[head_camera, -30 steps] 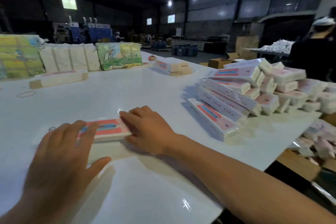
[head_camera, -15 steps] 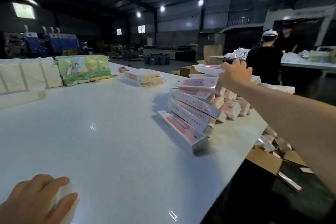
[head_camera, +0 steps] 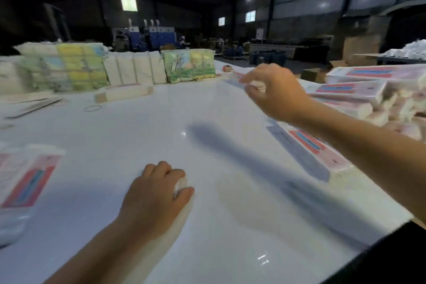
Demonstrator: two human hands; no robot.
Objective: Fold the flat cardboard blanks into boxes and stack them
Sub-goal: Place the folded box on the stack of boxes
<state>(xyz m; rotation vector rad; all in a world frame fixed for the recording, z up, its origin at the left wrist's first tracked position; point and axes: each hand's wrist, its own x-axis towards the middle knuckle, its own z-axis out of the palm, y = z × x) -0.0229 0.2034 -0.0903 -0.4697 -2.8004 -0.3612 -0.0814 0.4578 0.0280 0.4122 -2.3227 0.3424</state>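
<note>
While the left hand [head_camera: 159, 193] curls over a small white piece [head_camera: 181, 185] at 6 o'clock near the table's front edge, probably a folded box or blank kept pinned for the next fold, too covered to tell which, the right hand [head_camera: 274, 93] hangs in the air at 2 o'clock with thumb and fingers loosely curved; nothing clearly sits in it, and blur means I cannot tell for sure whether it pinches anything. Finished boxes [head_camera: 355, 89] with red-and-blue labels are piled at 3 o'clock, leaning in overlapping rows off the right edge side, with one long box [head_camera: 313, 152] lying flat at the foot of the pile; likely that side is the output stack, kept within the right arm's reach. A stack of flat printed blanks [head_camera: 25, 182] sits at 9 o'clock beside the left hand, so supply left, output right. Middle of the white table [head_camera: 207, 108] is the folding area. Further out at 11–12 o'clock: wrapped bundles [head_camera: 66, 67], a colourful pack [head_camera: 189, 65], a long pale box [head_camera: 124, 93], a rubber band [head_camera: 92, 108]. Judgement: between boxes, one just stacked or next blank being fetched.
</note>
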